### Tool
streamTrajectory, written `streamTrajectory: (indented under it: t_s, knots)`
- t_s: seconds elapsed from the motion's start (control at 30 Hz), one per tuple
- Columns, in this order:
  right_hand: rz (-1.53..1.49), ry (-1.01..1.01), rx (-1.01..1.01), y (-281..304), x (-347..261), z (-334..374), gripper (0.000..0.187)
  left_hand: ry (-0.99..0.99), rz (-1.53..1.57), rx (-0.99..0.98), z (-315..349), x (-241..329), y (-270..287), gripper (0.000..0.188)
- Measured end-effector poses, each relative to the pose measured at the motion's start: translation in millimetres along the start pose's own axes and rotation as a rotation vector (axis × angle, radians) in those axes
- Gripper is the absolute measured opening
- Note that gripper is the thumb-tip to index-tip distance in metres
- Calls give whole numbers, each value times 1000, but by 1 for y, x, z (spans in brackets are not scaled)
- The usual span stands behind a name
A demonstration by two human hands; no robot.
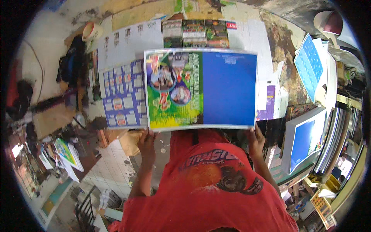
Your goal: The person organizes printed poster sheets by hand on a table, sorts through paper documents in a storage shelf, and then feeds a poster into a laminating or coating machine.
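- The left hand (147, 142) pinches the bottom left corner of a big printed sheet (201, 89).
- The right hand (256, 140) pinches the bottom right corner.
- The sheet is held up flat in front of the person, toward 12 o'clock from the red shirt (208, 185).
- Its long side runs from 9 o'clock to 3 o'clock. The green picture half is at 9 o'clock, the blue half at 3 o'clock.
- To hold it well, I think both hands should pull gently apart and stay level, so it does not sag or crease.
- A sheet of small blue cards (123, 94) sits behind it at 9 o'clock.
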State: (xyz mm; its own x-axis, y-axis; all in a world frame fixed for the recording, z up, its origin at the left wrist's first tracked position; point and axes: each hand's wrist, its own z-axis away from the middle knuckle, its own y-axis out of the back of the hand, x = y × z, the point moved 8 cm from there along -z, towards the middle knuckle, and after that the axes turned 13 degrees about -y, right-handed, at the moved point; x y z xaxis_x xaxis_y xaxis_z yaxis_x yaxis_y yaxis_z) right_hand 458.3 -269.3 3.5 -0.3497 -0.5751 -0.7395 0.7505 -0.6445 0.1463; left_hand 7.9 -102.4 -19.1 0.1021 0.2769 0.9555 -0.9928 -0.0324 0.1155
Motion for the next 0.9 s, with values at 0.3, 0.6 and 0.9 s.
streamTrajectory:
  t_s: [0.3,0.6,0.9]
  knots:
    - [-262,100,39,13,3,-9,30,-1030,-962,-144,38,51,-98,55]
    - [784,931,702,-22,-92,77,55,-1600,-1003,-210,66,108,-154,33]
    - [968,1316,409,-144,-77,69,43,-1459,-959,-47,48,137,-148,38]
